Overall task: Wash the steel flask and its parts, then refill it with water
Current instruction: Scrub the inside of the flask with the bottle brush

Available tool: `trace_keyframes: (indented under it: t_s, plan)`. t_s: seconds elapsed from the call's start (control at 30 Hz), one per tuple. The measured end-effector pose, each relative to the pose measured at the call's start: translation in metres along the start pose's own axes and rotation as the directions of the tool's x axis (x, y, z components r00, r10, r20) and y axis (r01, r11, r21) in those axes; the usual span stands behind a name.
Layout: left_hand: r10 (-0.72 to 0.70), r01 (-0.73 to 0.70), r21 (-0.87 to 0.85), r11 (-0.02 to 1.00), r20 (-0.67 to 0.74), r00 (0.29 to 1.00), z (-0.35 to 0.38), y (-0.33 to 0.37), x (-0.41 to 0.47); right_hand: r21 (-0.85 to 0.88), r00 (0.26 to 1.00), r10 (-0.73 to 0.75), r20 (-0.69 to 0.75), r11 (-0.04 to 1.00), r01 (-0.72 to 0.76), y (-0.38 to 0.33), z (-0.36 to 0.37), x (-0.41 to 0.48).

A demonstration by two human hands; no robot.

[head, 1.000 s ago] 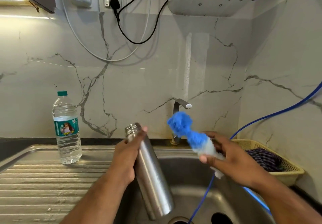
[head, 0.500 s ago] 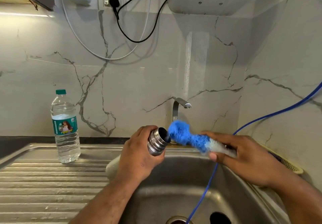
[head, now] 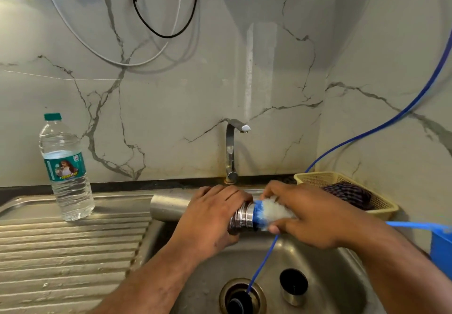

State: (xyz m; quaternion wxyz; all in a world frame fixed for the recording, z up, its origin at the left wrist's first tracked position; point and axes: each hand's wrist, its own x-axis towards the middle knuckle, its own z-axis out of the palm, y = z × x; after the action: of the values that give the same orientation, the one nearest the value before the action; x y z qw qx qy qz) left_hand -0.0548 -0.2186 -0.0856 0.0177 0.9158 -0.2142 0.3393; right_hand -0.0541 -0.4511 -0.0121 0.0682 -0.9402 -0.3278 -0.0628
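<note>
Scrubbing is in hand: left grip (head: 210, 218) curls round flask (head: 168, 207), level over sink (head: 330, 277) at 12 o'clock; right grip (head: 315, 216) pinches brush (head: 271, 212), head inside the mouth. Next probably calls for pushing deeper, twisting.

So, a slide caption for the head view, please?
Left hand grips steel flask over sink; right hand holds brush in its mouth.

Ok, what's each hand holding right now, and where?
Left hand grips the steel flask near its neck; right hand holds the bottle brush around its white part.
</note>
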Motion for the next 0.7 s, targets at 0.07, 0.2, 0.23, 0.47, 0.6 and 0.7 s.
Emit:
trace_keyframes:
  t_s: [0.07,0.2,0.23,0.47,0.6,0.7]
  plan:
    - [-0.008,0.008,0.010,1.000,-0.010,1.000,0.000,0.001,0.000,0.056,0.999,-0.001,-0.037,0.998,0.003,-0.005,0.003,0.005]
    - [-0.095,0.095,0.040,0.995,-0.014,0.995,-0.004,-0.010,-0.003,-0.076,0.985,0.089,-0.146,0.992,-0.101,-0.004,-0.003,-0.001]
    - [-0.123,0.123,0.032,0.992,-0.016,0.992,-0.007,-0.014,-0.004,-0.151,0.980,0.131,-0.149,0.977,-0.153,-0.002,-0.007,-0.005]
    - [-0.189,0.187,-0.045,0.981,-0.035,0.981,-0.012,-0.021,-0.005,-0.339,0.972,0.082,-0.218,0.928,-0.154,-0.009,-0.025,-0.013]
    - [-0.162,0.159,-0.074,0.985,-0.035,0.986,-0.006,-0.009,-0.004,-0.265,0.985,0.122,-0.121,0.952,-0.150,0.001,-0.028,-0.016]
    - [-0.117,0.111,-0.083,0.990,-0.079,0.990,-0.008,0.007,0.001,-0.112,0.992,0.111,-0.062,0.987,-0.117,-0.004,-0.022,-0.011]
